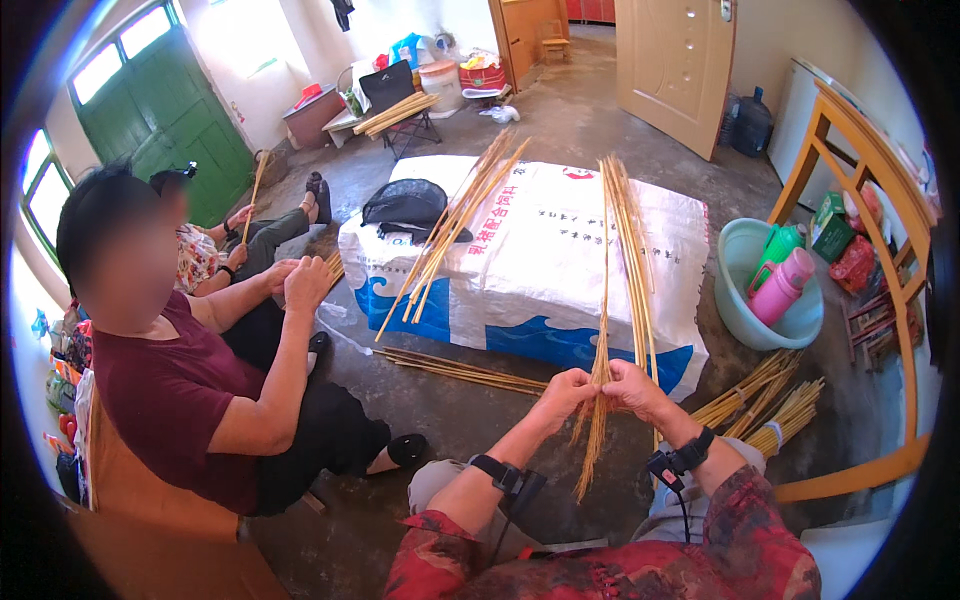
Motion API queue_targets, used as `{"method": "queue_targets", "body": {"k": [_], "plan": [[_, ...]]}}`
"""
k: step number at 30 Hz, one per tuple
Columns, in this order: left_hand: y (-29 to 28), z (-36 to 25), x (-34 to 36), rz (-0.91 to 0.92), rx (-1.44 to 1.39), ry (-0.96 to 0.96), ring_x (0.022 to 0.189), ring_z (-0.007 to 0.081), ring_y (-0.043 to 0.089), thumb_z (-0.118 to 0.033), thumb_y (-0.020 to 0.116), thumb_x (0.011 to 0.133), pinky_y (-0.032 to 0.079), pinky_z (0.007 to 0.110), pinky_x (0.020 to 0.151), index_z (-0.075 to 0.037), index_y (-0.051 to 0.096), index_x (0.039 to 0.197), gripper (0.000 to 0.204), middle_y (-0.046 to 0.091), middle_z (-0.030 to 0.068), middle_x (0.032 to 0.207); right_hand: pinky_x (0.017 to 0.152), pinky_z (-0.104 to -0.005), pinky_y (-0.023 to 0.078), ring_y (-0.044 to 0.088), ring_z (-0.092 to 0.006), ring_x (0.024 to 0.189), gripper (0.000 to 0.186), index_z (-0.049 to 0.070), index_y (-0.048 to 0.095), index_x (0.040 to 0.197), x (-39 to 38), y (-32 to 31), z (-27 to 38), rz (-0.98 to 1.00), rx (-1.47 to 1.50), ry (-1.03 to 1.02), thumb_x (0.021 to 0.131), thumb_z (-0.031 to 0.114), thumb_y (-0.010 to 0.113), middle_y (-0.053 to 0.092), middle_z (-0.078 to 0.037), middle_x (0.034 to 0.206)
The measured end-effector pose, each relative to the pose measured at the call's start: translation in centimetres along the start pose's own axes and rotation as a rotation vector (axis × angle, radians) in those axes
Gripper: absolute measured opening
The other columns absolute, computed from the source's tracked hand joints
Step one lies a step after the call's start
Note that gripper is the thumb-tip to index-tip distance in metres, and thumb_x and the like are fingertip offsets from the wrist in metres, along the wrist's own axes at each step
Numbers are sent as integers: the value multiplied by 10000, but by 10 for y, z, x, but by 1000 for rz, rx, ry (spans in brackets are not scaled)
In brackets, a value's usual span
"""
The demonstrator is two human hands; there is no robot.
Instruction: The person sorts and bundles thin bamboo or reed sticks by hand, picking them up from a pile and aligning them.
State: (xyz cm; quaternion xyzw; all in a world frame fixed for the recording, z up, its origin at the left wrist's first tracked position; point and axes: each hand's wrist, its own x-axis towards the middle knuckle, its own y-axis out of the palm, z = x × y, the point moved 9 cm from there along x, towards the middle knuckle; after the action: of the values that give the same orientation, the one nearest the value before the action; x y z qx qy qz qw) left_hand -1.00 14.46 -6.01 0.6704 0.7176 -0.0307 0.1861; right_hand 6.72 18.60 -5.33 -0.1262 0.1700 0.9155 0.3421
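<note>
In front of my lap a thin bundle of straw-like stalks [602, 345] stands nearly upright. My left hand [566, 394] and my right hand [636, 391] are closed on it from both sides, fingertips close together. Fine, frayed ends spread out below my hands, and the long stems reach up over the white sack-covered table [500, 270]. Just right of the held bundle, loose long stalks [632, 260] lie across the sack cover and hang over its near edge. Another group of stalks [462, 225] rests at the table's left, beside a black mesh cap [405, 207].
At left sits a person in a maroon shirt [175, 370], hands raised together; another person [200, 240] sits behind, holding stalks. Stalks [460, 368] lie on the floor before the table. Tied bundles [775, 405], a basin [735, 290] with a pink thermos [782, 287], and a wooden frame [905, 260] are at right.
</note>
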Motion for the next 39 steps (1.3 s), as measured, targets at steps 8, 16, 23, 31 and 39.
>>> {"method": "queue_targets", "body": {"k": [8, 16, 23, 31, 39], "plan": [[3, -4, 1, -45, 132, 91, 553, 68, 458, -88, 551, 741, 353, 208, 471, -19, 538, 798, 90, 512, -6, 656, 547, -234, 453, 540, -119, 681, 225, 20, 505, 919, -5, -10, 14, -121, -88, -77, 698, 30, 549, 544, -35, 803], [8, -15, -3, -13, 216, 100, 576, 75, 473, -85, 541, 744, 378, 215, 491, 13, 544, 820, 124, 528, 14, 669, 586, -228, 451, 531, -108, 684, 211, 3, 498, 902, -4, -12, 20, -105, -121, -103, 691, 1, 501, 536, -37, 794], [-5, -12, 1, -100, 385, 165, 591, 68, 469, -111, 543, 782, 391, 215, 514, 22, 538, 841, 145, 532, 10, 686, 655, -236, 457, 543, -122, 737, 225, -3, 499, 927, 1, -13, 21, -142, -157, -127, 705, 14, 525, 545, -41, 833], [-4, -18, -2, -56, 256, 177, 638, 60, 467, -129, 543, 806, 396, 213, 548, -3, 533, 832, 129, 524, -1, 713, 683, -229, 439, 532, -114, 780, 275, 1, 497, 978, 1, -4, 35, -26, -184, -212, 705, 12, 530, 544, -35, 869], [-2, -14, 0, -15, 167, 139, 642, 73, 490, -100, 508, 804, 405, 212, 562, -10, 533, 892, 128, 537, -2, 718, 498, -204, 388, 474, -76, 572, 165, 22, 510, 828, -4, -9, 43, -110, -258, -212, 698, 98, 575, 497, 2, 671]]}}
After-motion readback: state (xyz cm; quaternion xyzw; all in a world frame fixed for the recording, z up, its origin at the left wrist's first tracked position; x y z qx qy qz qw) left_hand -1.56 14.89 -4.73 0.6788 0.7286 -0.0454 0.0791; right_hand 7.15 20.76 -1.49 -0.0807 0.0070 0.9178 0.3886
